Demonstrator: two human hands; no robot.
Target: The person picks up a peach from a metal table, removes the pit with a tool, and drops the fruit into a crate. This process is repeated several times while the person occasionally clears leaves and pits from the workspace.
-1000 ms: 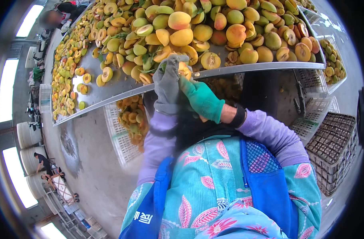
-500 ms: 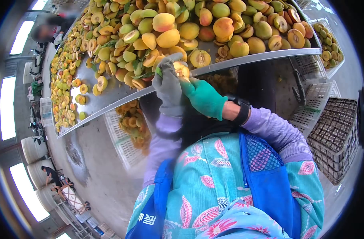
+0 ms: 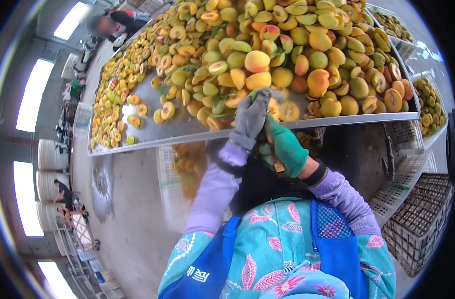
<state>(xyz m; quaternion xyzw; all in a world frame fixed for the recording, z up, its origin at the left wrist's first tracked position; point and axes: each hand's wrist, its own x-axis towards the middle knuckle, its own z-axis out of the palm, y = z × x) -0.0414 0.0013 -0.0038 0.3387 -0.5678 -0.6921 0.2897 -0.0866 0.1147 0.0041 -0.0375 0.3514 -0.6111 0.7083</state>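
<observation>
My left hand [image 3: 251, 115], in a grey glove, is closed at the near rim of a metal table [image 3: 197, 136]. A cut yellow-orange apricot [image 3: 274, 107] shows beside its fingers, partly hidden by them and blurred. Just below and to the right, my right hand [image 3: 288, 149] wears a green glove. Its fingers are wrapped around a small tool with a wooden handle [image 3: 279, 166]; the tool's working end is hidden. Another apricot half [image 3: 289, 111] lies cut side up on the table, close to both hands. Whole and halved apricots [image 3: 257, 62] are heaped beyond them.
White crates of fruit [image 3: 431, 107] stand at the table's right end. A dark, dirty crate [image 3: 418, 219] sits on the floor at right. Under the table is a white crate [image 3: 168, 172] with fruit. Other people [image 3: 65, 194] are at the left and far left.
The view has shifted, so the table appears lower and farther right. My right hand has drawn down from the apricot, and the wooden handle's end now shows below it.
</observation>
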